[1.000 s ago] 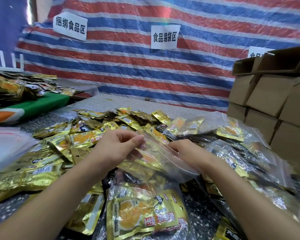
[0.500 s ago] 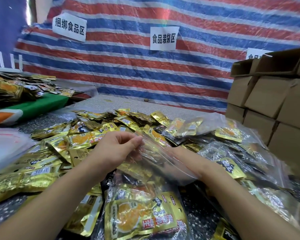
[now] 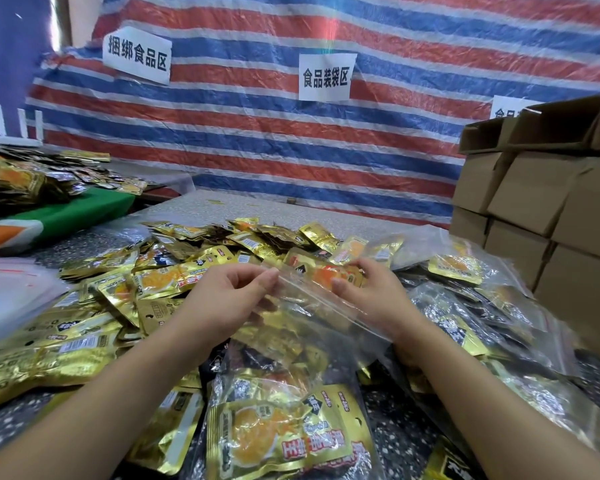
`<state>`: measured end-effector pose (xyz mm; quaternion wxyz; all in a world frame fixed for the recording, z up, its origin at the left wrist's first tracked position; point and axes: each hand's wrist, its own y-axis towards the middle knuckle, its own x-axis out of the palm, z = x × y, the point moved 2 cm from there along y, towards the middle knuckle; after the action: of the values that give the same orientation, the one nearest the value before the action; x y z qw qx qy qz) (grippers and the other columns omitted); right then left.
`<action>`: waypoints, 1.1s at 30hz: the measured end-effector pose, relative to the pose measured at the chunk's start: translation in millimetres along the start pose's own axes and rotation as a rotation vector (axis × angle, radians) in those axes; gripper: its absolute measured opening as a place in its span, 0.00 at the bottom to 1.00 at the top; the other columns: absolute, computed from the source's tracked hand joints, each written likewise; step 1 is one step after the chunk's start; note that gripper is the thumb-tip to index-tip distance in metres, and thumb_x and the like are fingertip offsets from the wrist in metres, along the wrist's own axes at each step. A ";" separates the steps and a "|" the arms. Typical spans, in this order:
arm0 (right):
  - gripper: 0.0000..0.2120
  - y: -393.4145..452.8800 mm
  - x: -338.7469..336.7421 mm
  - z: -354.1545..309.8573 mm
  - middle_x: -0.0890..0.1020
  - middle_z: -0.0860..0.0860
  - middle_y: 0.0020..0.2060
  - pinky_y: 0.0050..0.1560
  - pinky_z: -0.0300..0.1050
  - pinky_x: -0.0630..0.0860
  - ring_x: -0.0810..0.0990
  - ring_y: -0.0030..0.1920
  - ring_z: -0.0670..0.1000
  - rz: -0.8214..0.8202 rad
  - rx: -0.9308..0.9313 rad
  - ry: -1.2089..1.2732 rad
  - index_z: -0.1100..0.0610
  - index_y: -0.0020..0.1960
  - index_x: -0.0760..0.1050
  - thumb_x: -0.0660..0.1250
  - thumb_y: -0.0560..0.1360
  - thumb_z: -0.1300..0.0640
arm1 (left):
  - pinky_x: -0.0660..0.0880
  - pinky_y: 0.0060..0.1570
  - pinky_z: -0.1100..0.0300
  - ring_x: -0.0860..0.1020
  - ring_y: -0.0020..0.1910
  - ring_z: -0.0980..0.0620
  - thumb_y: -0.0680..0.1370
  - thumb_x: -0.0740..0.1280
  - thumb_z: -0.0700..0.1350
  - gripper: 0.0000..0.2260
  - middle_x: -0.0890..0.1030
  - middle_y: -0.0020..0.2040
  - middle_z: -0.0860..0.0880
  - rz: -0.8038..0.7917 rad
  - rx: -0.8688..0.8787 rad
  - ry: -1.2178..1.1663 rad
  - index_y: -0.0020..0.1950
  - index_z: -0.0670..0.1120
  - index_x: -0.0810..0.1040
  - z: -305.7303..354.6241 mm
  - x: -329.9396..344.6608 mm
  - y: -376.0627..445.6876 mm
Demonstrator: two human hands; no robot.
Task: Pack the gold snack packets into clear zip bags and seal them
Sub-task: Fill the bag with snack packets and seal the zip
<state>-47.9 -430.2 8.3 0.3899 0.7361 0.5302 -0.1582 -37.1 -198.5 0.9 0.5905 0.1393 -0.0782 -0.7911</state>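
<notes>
My left hand (image 3: 229, 299) pinches the zip bag (image 3: 312, 306) rim; my right hand (image 3: 371, 292) grips a gold packet (image 3: 329, 273) at its mouth.

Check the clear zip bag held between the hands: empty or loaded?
Apparently empty: the clear zip bag, pinched by the left hand, shows nothing inside; the right hand holds a gold packet at its mouth.

Glossy crinkled gold foil packets (image 3: 174, 282); clear shiny plastic zip bag (image 3: 312, 299); matt brown cardboard boxes (image 3: 534, 188); speckled stone-look table (image 3: 257, 206)
</notes>
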 end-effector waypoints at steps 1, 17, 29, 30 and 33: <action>0.05 0.3 -2.6 -0.9 0.83 0.47 0.45 0.43 0.42 0.78 0.83 0.44 0.48 0.022 0.027 0.087 0.51 0.51 0.77 0.70 0.77 0.52 | 0.79 0.36 0.62 0.83 0.40 0.51 0.79 0.67 0.49 0.11 0.86 0.41 0.49 0.018 0.005 0.028 0.40 0.50 0.86 -1.7 -1.1 1.2; 0.11 -6.3 -3.2 -19.4 0.80 0.51 0.46 0.55 0.44 0.78 0.79 0.46 0.48 -0.372 0.239 0.659 0.56 0.55 0.76 0.59 0.83 0.51 | 0.82 0.39 0.53 0.81 0.38 0.48 0.76 0.68 0.48 0.11 0.85 0.41 0.47 -0.014 -0.090 -0.260 0.38 0.45 0.86 -5.0 2.3 2.6; 0.11 -10.6 1.7 -28.5 0.84 0.54 0.43 0.36 0.43 0.79 0.83 0.37 0.49 -0.334 0.395 0.735 0.63 0.53 0.77 0.65 0.81 0.54 | 0.81 0.38 0.55 0.84 0.39 0.50 0.80 0.66 0.46 0.14 0.85 0.45 0.43 0.148 -0.080 -0.285 0.37 0.48 0.85 -9.7 1.7 5.4; 0.12 -11.8 5.4 -30.5 0.83 0.56 0.48 0.37 0.43 0.79 0.83 0.40 0.50 -0.324 0.391 0.732 0.63 0.58 0.75 0.63 0.82 0.55 | 0.81 0.44 0.50 0.84 0.42 0.48 0.80 0.65 0.46 0.15 0.84 0.48 0.43 0.114 -0.088 -0.292 0.37 0.49 0.85 -10.1 3.2 4.5; 0.20 -14.0 12.9 -34.2 0.79 0.54 0.62 0.36 0.39 0.80 0.85 0.48 0.49 -0.301 0.356 0.727 0.60 0.71 0.65 0.62 0.83 0.53 | 0.82 0.48 0.45 0.84 0.42 0.46 0.81 0.63 0.45 0.16 0.84 0.46 0.45 0.052 -0.101 -0.309 0.36 0.48 0.84 -10.6 5.4 3.1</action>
<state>-61.7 -394.5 16.3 0.0172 0.7143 0.6988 -0.0326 -32.4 -204.2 -9.0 0.5980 -0.0157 -0.1318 -0.7905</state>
